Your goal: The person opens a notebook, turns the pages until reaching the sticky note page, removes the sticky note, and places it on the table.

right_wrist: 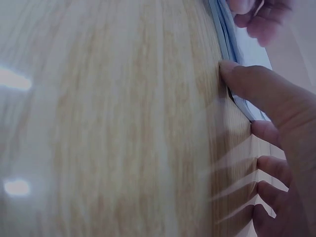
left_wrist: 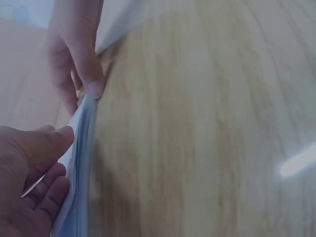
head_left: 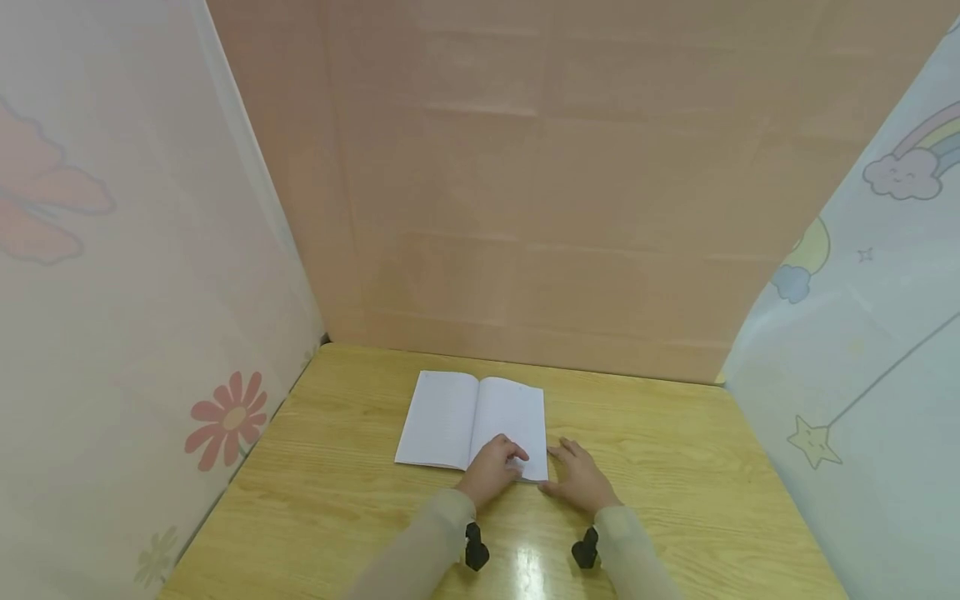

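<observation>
An open book (head_left: 442, 421) with white pages lies on the wooden table, its spine pointing away from me. My left hand (head_left: 489, 473) is over the lower part of the right-hand page, fingers loosely bent. In the left wrist view, a gap shows between the left thumb (left_wrist: 64, 137) and the fingers below it, with no page seen between them. My right hand (head_left: 581, 479) is at the book's lower right corner. Its thumb (right_wrist: 242, 79) touches the corner, and the index fingertip is by the side edge. The other right fingers are spread on the table.
The wooden table (head_left: 675, 467) extends around the book on all sides. A plain tan sheet (head_left: 525, 183) hangs behind it. Patterned white sheets stand at the left (head_left: 150, 317) and right (head_left: 885, 350). Black devices sit at both wrists.
</observation>
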A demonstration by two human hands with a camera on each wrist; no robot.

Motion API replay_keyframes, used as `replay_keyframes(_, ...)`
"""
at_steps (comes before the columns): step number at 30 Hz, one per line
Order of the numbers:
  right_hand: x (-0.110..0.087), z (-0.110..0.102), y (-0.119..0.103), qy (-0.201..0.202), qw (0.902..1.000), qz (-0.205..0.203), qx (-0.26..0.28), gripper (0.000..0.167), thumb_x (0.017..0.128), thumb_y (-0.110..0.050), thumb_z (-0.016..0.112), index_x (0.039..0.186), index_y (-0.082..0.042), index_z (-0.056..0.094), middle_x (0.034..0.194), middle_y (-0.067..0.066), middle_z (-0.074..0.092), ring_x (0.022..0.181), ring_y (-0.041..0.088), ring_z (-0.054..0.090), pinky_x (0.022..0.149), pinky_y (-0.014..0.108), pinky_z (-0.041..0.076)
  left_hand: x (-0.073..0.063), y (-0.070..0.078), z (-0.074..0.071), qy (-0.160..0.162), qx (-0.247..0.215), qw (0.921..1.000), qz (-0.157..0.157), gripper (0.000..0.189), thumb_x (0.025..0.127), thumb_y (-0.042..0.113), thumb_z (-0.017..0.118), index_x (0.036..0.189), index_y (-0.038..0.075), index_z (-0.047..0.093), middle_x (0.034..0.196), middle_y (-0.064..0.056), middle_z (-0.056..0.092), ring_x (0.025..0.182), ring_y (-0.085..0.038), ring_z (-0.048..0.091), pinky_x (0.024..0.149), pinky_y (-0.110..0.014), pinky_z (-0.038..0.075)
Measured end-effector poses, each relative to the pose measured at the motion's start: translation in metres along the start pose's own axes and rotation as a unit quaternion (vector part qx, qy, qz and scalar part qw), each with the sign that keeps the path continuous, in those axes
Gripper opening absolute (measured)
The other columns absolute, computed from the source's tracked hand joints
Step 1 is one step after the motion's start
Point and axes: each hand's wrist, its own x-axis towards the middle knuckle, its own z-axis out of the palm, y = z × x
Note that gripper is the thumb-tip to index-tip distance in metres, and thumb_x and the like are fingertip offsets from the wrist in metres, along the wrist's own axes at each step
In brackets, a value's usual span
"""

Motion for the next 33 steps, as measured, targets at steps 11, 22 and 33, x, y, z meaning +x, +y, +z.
replay_keyframes(11, 0.0, 0.0, -0.002, -0.005, 0.9999, 0.011, 0.004, 0.077, 0.073, -0.052, 0.077, 0.136, -0.015, 0.053, 0.152, 0.017, 0.037, 0.142, 0.044, 0.029, 0.106, 0.065, 0.034, 0.001, -0.01, 0.006, 0.002, 0.051, 0.9986, 0.01, 0.017, 0.077, 0.013, 0.078, 0.093, 0.014, 0.073, 0.09, 0.005, 0.059, 0.086, -0.006, 0.057, 0.081, -0.021, 0.05)
replay_keyframes(22, -0.002, 0.0, -0.003, -0.004, 0.9999, 0.013, 0.001, 0.076, 0.073, -0.05, 0.077, 0.136, -0.015, 0.054, 0.152, 0.016, 0.037, 0.142, 0.043, 0.03, 0.106, 0.065, 0.035, 0.003, -0.006, 0.001, 0.0, 0.035, 0.9994, -0.004, 0.031, 0.091, 0.0, 0.058, 0.114, 0.018, 0.066, 0.096, -0.001, 0.065, 0.089, -0.01, 0.06, 0.082, -0.027, 0.052)
replay_keyframes(33, -0.004, -0.003, -0.006, -0.004, 0.9998, 0.019, 0.006, 0.073, 0.074, -0.048, 0.078, 0.136, -0.015, 0.054, 0.153, 0.017, 0.037, 0.143, 0.043, 0.028, 0.107, 0.064, 0.033, 0.001, -0.004, -0.004, 0.01, 0.027, 0.9994, -0.019, 0.041, 0.091, -0.008, 0.051, 0.112, 0.021, 0.069, 0.097, -0.001, 0.065, 0.094, -0.014, 0.061, 0.09, -0.032, 0.052)
